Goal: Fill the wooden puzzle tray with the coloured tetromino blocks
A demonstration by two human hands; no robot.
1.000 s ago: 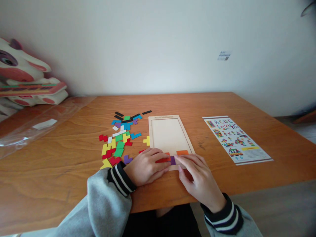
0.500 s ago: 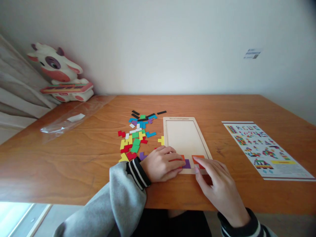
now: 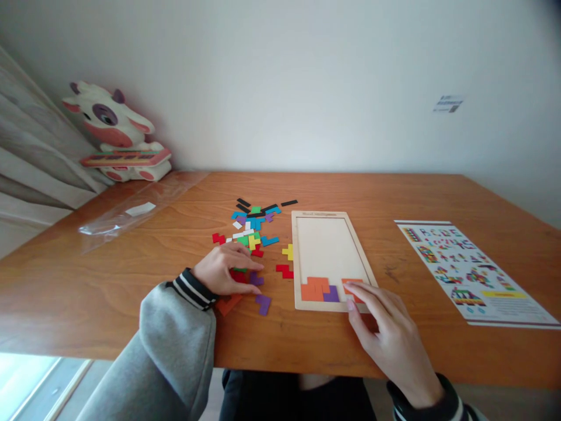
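My left hand hovers over the loose pieces on the left, its thumb and fingers spread around a purple puzzle piece. Just below the thumb lies another purple piece, with an orange one partly under the hand. At the lower right of the wooden tray, my right hand rests with thumb and forefinger apart, the fingertips at an orange piece. That piece is partly hidden by the fingers. Orange pieces and a purple piece lie flat along the tray's bottom edge.
Yellow and red pieces lie left of the tray. Farther back are black strips and blue pieces. A printed pattern sheet lies right; a clear plastic bag and toy cow keyboard are left.
My left hand has moved left from the tray to the loose pieces, uncovering the orange and purple pieces in the tray. My right hand has stayed in place.
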